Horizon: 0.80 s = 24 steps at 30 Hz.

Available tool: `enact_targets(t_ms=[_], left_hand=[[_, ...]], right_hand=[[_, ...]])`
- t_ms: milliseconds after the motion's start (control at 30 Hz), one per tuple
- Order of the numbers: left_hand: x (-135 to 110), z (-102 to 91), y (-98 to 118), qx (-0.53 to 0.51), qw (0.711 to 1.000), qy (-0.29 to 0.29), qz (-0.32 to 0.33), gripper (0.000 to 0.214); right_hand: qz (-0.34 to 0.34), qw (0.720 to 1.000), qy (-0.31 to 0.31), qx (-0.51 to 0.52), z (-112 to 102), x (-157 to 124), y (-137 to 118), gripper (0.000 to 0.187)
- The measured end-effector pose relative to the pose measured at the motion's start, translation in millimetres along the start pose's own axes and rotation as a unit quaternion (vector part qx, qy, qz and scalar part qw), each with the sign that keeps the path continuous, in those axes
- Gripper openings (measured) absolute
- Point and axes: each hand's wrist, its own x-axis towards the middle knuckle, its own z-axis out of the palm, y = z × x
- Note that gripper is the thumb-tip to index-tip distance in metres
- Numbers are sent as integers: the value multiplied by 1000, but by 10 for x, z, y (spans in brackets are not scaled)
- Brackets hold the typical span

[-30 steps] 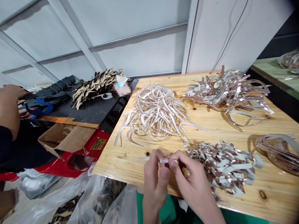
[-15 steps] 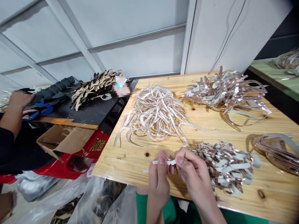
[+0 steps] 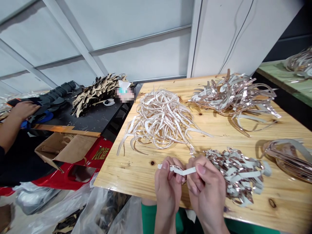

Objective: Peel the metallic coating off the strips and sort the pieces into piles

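Well, the left hand, fingers curled, pinches a pale strip above the table's near side; it looks light, bendy, perhaps slippery, best gripped flat, where the right hand pinches its right end.

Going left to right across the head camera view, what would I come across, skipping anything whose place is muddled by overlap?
Another person's hand → cardboard box → left hand → right hand → looped bundle of strips by the right edge.
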Motion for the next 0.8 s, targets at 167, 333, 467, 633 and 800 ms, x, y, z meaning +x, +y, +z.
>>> enact_targets(t_ms=[167, 333, 467, 633, 800], left_hand=[[-3, 55, 37, -65, 997, 13, -50, 46], [-12, 100, 64, -161, 982, 29, -91, 48], [-23, 36, 44, -128, 986, 51, -91, 49], [-114, -65, -31, 159, 987, 33, 2, 65], [-222, -96, -80, 286, 954, 80, -24, 57]], right_hand=[[-31, 999, 8, 16, 42, -11, -27, 44], [-66, 995, 12, 77, 127, -5, -60, 42], [-86, 992, 5, 88, 144, 12, -87, 40], [-104, 992, -58, 40, 88, 30, -96, 40], [-98, 992, -76, -6, 77, 40, -83, 40]])
